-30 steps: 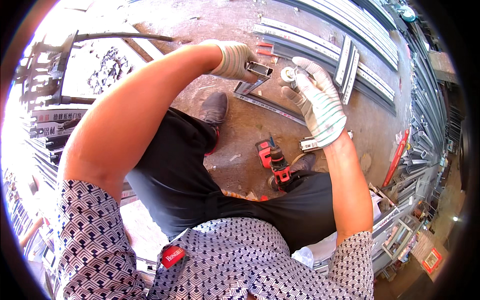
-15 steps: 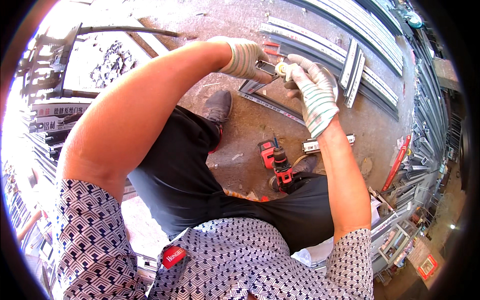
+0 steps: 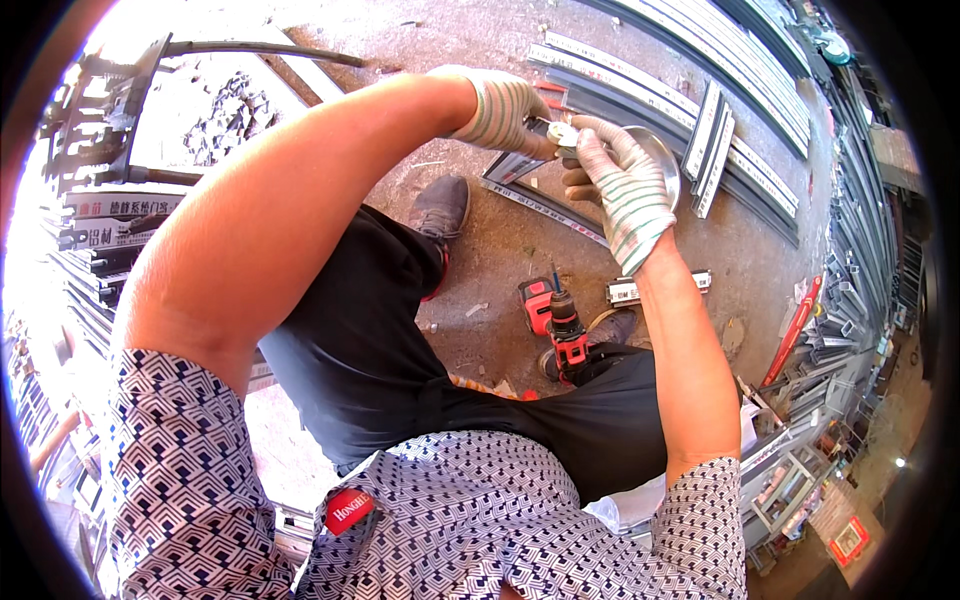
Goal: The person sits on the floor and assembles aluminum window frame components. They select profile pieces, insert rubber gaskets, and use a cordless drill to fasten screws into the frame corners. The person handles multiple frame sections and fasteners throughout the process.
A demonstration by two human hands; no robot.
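Observation:
Both hands wear striped knit gloves and meet in front of me, above the ground. My left hand (image 3: pixel 503 108) pinches a short piece of metal profile (image 3: pixel 543 128) at its near end. My right hand (image 3: pixel 622 188) holds a small round white part (image 3: pixel 565 135) against that piece with the fingertips. How the two parts join is hidden by the fingers. A shallow round metal dish (image 3: pixel 662 158) lies on the ground just behind my right hand.
A red and black cordless drill (image 3: pixel 556 318) lies on the concrete between my legs, a small bracket (image 3: pixel 640 290) beside it. Long aluminium profiles (image 3: pixel 700 100) lie along the far right, an angled frame piece (image 3: pixel 530 190) under my hands. More stacked profiles (image 3: pixel 90 230) stand left.
My right hand closed in on my left hand, and the two now meet on the small metal piece. Both hands shifted slightly with the view.

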